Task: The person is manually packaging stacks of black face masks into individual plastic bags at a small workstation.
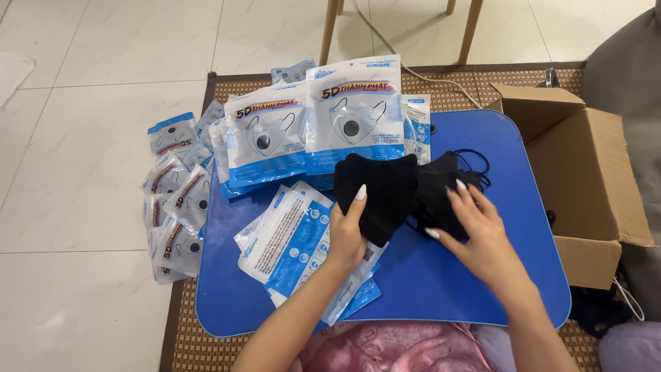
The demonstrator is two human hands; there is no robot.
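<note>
A stack of black face masks [385, 189] lies on a small blue table [454, 275]. My left hand [346, 231] rests on the stack's left edge, fingers pressed against it. My right hand [475, 224] lies spread over a second bunch of black masks [441, 186] to the right, with their ear loops [478, 162] trailing behind. Under my left wrist lie several flat white-and-blue plastic mask bags [292, 244]. Two filled mask packets [310, 120] stand at the table's far edge.
More filled packets [175, 200] are strewn over the tiled floor and woven mat on the left. An open cardboard box [585, 172] sits right of the table. Wooden chair legs [330, 27] and a cable are behind. Pink cloth [392, 348] covers my lap.
</note>
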